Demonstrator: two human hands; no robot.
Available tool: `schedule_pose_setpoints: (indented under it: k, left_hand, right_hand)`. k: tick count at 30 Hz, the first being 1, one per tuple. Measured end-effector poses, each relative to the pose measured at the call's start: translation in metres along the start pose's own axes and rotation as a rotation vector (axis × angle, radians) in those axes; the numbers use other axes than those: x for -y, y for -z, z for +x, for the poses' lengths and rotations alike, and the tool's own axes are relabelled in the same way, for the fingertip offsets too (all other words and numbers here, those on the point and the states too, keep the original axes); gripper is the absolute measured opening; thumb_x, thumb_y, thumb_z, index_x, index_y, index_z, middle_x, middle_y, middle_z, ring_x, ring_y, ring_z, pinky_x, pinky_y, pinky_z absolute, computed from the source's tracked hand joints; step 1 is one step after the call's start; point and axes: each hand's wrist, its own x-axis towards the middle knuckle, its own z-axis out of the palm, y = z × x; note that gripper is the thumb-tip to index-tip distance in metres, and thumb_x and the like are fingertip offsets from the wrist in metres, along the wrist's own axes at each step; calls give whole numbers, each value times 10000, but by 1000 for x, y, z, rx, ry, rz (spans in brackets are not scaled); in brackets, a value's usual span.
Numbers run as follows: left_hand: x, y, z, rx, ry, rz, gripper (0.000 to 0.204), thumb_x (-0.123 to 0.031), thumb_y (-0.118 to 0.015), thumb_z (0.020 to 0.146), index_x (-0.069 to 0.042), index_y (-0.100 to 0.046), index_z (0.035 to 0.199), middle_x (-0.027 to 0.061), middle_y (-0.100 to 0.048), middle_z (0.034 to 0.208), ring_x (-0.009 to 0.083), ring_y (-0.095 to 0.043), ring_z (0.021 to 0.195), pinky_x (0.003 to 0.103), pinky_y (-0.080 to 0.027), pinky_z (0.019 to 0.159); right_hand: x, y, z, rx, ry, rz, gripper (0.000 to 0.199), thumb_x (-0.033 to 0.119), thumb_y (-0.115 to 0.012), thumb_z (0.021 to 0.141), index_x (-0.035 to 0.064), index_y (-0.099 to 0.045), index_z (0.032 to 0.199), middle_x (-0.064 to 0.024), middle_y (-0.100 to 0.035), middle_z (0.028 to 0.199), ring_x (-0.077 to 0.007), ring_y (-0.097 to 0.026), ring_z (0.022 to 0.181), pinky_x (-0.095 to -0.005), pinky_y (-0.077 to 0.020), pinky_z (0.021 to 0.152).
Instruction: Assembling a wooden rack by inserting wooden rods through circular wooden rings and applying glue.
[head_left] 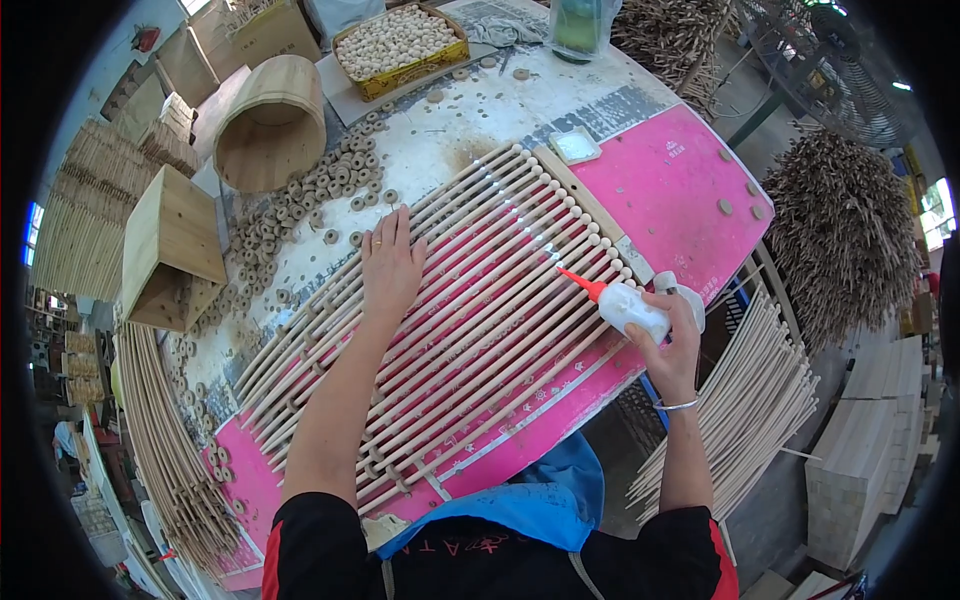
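Note:
My right hand [675, 345] is wrapped round a white squeeze bottle [636, 312] with a red pointed nozzle [582, 284]. The nozzle tip points left, at the rods near their ball ends. Side by side on the table lies a slanting row of thin wooden rods [480, 318], with round wooden balls [561, 203] at their upper right ends. Small wooden rings [375, 453] sit around several rods toward the lower left. Flat across the rods at the row's far left side rests my left hand [393, 262], fingers stretched out, holding nothing. Shiny wet spots show on rods near the nozzle.
A wooden strip [578, 190] borders the ball ends, beside a small white dish [575, 146] on a pink sheet [665, 185]. Loose rings [345, 175], a wooden bucket [300, 105] and a yellow basket [418, 78] of balls stand beyond. Bundled rods [745, 400] lie at right.

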Motion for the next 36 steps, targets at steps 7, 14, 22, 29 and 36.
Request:
schedule_pose_setpoints:
  k: [7,14,22,29,36]
  left_hand:
    - [0,2,1,35,4,30,617,-350,-535,1054,-49,-393,1574,135,-503,1515,293,-459,1431,529,-316,1220]
    - [-1,3,2,39,3,26,615,-349,-536,1055,-51,-394,1574,134,-505,1515,292,-458,1434,531,-311,1221]
    - [0,1,2,27,-6,39,607,-336,-533,1057,-51,-389,1573,136,-508,1510,300,-462,1428,531,-309,1220]
    - [-1,3,2,21,-14,29,605,-329,-537,1055,-55,-389,1573,137,-511,1505,297,-472,1416,534,-315,1214]
    - [1,2,2,13,-21,35,599,-332,-530,1058,-51,-396,1569,145,-513,1508,310,-474,1419,534,-313,1215]
  right_hand:
    - [4,8,-5,-16,-51,2,427,74,-845,750,27,-674,1139,-123,-632,978,-295,-626,935,-377,-492,843]
    - [0,8,-12,-3,-46,-25,422,84,-846,750,32,-678,1133,-131,-634,983,-297,-629,938,-379,-493,836]
    - [-1,13,-22,-56,-64,20,416,81,-849,749,29,-674,1123,-123,-652,1003,-294,-641,945,-377,-500,846]
    - [-1,16,-27,-46,-69,-9,408,53,-846,745,27,-671,1113,-124,-650,1001,-304,-638,946,-375,-499,844]
    - [3,21,-33,-59,-139,44,412,55,-845,747,28,-673,1121,-121,-651,1017,-295,-640,971,-371,-500,865]
